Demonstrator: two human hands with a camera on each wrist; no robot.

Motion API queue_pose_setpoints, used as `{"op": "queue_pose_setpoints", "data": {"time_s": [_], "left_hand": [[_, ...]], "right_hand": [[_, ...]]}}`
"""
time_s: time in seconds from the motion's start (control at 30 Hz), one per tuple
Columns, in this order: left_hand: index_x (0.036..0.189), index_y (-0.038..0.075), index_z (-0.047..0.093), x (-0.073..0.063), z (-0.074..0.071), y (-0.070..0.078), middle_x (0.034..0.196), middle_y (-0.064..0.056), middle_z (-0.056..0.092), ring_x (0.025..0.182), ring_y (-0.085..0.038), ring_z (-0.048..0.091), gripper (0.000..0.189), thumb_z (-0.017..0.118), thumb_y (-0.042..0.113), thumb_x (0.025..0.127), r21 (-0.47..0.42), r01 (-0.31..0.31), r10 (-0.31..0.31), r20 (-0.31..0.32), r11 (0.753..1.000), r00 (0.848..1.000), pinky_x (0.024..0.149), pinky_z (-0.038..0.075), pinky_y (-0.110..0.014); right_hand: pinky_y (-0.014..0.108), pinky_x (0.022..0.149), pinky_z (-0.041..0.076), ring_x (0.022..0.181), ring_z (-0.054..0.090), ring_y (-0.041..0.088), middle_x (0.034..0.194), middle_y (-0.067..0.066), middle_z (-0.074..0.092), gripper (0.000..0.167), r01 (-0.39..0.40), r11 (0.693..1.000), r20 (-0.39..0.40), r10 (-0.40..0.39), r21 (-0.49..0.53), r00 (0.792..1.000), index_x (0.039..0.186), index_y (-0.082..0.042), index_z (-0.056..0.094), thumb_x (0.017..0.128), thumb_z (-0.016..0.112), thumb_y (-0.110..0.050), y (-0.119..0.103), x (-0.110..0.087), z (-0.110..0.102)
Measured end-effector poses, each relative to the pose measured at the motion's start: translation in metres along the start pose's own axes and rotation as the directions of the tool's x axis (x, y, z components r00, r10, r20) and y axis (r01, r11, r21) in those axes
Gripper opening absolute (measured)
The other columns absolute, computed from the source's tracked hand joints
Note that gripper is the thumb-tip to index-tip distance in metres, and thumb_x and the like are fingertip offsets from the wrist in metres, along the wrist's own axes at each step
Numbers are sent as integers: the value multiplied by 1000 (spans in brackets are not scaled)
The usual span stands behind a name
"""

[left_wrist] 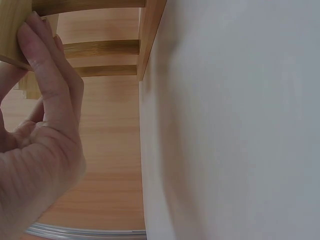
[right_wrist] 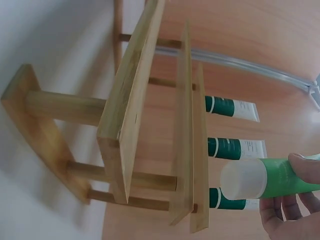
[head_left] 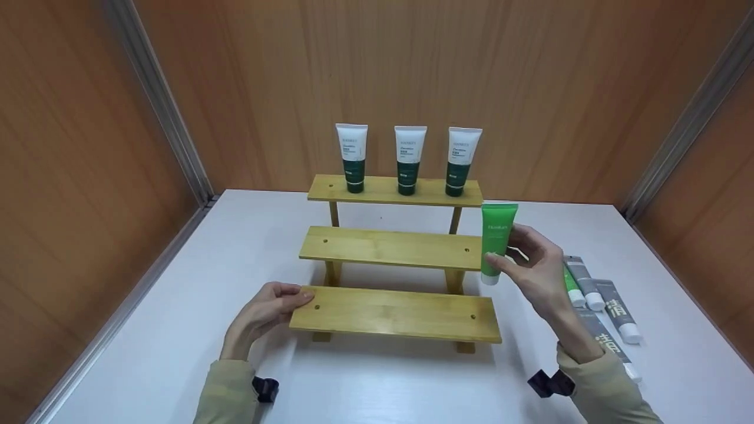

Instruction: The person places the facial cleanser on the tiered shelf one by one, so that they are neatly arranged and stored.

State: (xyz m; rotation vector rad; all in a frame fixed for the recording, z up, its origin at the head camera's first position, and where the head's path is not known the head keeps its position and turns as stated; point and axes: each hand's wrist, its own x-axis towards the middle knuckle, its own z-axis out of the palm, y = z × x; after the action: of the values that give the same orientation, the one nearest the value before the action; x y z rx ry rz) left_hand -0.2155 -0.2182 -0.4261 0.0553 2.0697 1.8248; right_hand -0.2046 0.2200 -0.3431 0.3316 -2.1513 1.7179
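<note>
A three-tier wooden stand (head_left: 394, 315) occupies the middle of the white table. My left hand (head_left: 266, 309) pinches the left end of its lowest shelf, thumb on top and fingers beneath. In my right hand (head_left: 539, 268) is a green tube (head_left: 498, 227), gripped between thumb and fingers with its white cap down. It is held off the shelves, by the right end of the middle shelf (head_left: 389, 246). On the top shelf (head_left: 380, 187) three white-and-dark-green tubes stand upright on their caps: left (head_left: 353, 154), centre (head_left: 408, 156) and right (head_left: 462, 159).
Several tubes lie on the table at the right, partly behind my right arm: grey ones (head_left: 617, 309) and a green one (head_left: 571, 288). Wooden panels (head_left: 383, 88) enclose the back and both sides, with metal strips at the corners. The white table (head_left: 177, 306) extends around the stand.
</note>
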Motion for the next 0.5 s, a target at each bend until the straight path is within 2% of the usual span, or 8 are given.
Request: {"op": "queue_pose_setpoints", "data": {"time_s": [0.2,0.5], "left_hand": [[120,-11,62,0,0,0,93,0,75,83,-11,74,44,70,24,95,-1,-4,4,2,1000,1000,74,61,-22],[118,-10,63,0,0,0,93,1,75,82,-10,73,40,69,23,96,-4,-17,17,18,1000,1000,73,60,-22]], "right_hand": [[17,98,53,103,66,10,109,-14,66,52,-16,1000,17,15,19,1000,132,3,59,83,76,9,-1,7,9],[18,97,54,104,66,13,113,-2,66,49,-32,996,47,28,87,999,129,4,59,82,75,10,-2,15,24]]}}
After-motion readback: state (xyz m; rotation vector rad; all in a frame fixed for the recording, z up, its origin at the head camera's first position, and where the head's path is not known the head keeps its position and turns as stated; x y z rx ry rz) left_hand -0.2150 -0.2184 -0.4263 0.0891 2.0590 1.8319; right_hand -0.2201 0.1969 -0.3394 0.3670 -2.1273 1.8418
